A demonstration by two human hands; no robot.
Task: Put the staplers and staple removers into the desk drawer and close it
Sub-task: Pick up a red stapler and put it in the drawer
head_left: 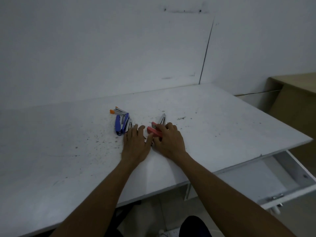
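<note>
A blue stapler [121, 124] lies open on the white desk [222, 127], with an orange-tipped staple remover [118, 111] just behind it. To its right lies a pink stapler [154, 131], opened out, its metal arm [162, 119] pointing away from me. My right hand [168, 140] rests on the pink stapler, fingers curled over its body. My left hand [136, 144] lies flat beside it, fingers apart, its fingertips touching a metal piece next to the blue stapler. The desk drawer [266, 180] stands pulled out at the lower right, and its visible part holds nothing.
The desk stands against a white wall and its top is speckled with dark marks. A cardboard box [297, 103] stands to the right of the desk. The drawer's front has a metal handle [277, 197]. My knee [196, 226] shows below the desk edge.
</note>
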